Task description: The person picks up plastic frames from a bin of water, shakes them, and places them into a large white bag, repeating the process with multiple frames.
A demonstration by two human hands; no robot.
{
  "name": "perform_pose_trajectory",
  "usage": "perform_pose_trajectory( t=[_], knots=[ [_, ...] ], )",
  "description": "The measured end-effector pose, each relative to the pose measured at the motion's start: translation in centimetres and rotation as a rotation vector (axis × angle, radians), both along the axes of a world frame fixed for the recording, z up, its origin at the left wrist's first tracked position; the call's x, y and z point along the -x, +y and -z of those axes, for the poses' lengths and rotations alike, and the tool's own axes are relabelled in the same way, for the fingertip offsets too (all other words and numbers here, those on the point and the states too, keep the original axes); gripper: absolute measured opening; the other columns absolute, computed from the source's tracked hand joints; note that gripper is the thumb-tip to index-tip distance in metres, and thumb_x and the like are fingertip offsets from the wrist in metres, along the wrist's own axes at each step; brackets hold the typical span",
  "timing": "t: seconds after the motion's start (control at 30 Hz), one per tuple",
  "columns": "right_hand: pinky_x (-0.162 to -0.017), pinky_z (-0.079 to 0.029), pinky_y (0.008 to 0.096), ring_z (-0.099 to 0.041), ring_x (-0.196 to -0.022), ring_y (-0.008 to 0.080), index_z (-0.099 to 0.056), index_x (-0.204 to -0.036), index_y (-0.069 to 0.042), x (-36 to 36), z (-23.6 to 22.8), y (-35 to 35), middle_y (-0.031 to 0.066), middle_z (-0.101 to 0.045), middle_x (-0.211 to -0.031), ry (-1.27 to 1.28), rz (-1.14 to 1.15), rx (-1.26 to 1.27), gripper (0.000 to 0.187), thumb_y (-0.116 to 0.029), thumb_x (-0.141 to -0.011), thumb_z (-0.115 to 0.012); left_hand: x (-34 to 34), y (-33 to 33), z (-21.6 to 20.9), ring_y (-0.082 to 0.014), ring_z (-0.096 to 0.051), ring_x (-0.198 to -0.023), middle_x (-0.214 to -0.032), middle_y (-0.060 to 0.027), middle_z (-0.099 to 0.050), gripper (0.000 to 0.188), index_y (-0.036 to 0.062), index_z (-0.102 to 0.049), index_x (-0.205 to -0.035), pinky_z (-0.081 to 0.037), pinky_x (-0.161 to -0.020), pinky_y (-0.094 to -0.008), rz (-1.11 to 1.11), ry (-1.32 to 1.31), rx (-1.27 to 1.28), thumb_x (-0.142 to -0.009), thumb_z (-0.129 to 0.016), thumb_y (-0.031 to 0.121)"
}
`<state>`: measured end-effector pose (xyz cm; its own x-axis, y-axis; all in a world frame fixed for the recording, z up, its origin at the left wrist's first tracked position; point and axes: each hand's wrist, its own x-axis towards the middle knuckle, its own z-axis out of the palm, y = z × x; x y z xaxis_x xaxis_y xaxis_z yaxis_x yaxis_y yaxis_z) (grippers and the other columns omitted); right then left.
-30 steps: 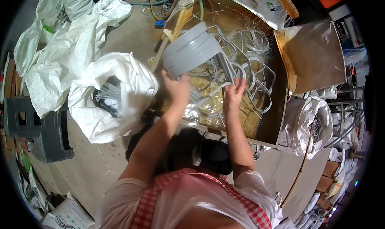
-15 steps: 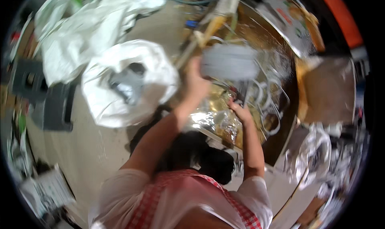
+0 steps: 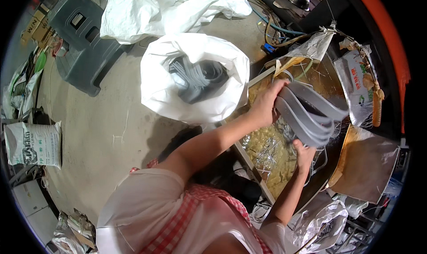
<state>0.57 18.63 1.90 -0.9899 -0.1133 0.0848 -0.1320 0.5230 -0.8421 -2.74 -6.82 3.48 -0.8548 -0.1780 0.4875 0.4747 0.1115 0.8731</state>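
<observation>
Over an open box (image 3: 255, 167) with a yellowish, wet-looking bottom, I hold a stack of grey, band-like plastic loops (image 3: 307, 109). My left hand (image 3: 268, 103) is closed round the stack's upper left end. At the lower end my right hand (image 3: 305, 155) grips it, thumb up against the bands; its other fingers are partly hidden. Left of the box stands a white woven sack (image 3: 155, 91) with its rim rolled open. Similar grey bands (image 3: 195, 74) lie inside it. Thin pale strips and scraps (image 3: 268, 154) are scattered in the box.
A dark grey plastic step stool (image 3: 84, 40) and a crumpled white sheet (image 3: 173, 11) lie beyond the sack. A brown board (image 3: 367, 163) and a printed packet (image 3: 356, 82) border the box at right. A clear plastic bag (image 3: 322, 223) stands near my right elbow.
My view has swung, so the white sack and box sit farther right in it. The grey stack has tilted, showing its separate loops, and my right hand now grips its lower end.
</observation>
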Motion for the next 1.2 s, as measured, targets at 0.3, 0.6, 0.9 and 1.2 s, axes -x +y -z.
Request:
perform_pose_trajectory(
  t=[0.3,0.6,0.9,1.2],
  knots=[
    [-0.086,-0.043,0.0304,-0.054,-0.099,0.0212,-0.046,-0.117,0.002,3.7,-5.9,-18.4,0.0136,-0.055,-0.111,-0.071,-0.004,0.609,0.046,-0.016,-0.079,-0.062,-3.0,-12.0,-3.4,-0.0210,-0.052,-0.101,-0.112,-0.0134,-0.051,0.061,0.0015,-0.035,-0.126,-0.042,-0.088,-0.0310,-0.135,0.050,-0.155,-0.071,-0.062,0.000],
    [-0.072,-0.046,0.0299,-0.058,-0.082,0.0221,-0.054,-0.101,-0.001,7.6,-0.9,-36.0,0.0115,-0.060,-0.088,0.326,-0.020,0.337,0.035,-0.017,-0.071,-0.064,-6.4,-33.0,7.5,-0.0265,-0.015,-0.132,-0.144,-0.0185,-0.012,0.098,-0.0012,-0.020,-0.136,-0.014,-0.108,-0.0352,-0.752,-0.557,0.137,-0.064,-0.074,0.038],
    [-0.094,-0.038,0.0300,-0.051,-0.108,0.0214,-0.033,-0.131,0.000,7.1,2.3,-42.4,0.0145,-0.051,-0.119,0.290,-0.362,0.329,0.055,-0.002,-0.079,-0.052,-9.7,-35.7,10.8,-0.0265,-0.058,-0.094,-0.107,-0.0194,-0.056,0.043,-0.0099,-0.047,-0.114,-0.049,-0.077,-0.0355,-0.401,-0.588,-0.714,-0.081,-0.049,0.017],
    [-0.067,-0.045,0.0384,-0.055,-0.079,0.0326,-0.048,-0.120,-0.009,6.5,6.9,-36.0,0.0123,-0.057,-0.091,0.585,-0.881,-0.308,0.063,0.005,-0.059,-0.059,-10.5,-34.8,6.4,-0.0253,-0.061,-0.079,-0.090,-0.0169,-0.061,0.029,-0.0084,-0.053,-0.102,-0.051,-0.071,-0.0368,-0.250,-0.755,-0.940,-0.077,-0.047,0.004]
  ],
)
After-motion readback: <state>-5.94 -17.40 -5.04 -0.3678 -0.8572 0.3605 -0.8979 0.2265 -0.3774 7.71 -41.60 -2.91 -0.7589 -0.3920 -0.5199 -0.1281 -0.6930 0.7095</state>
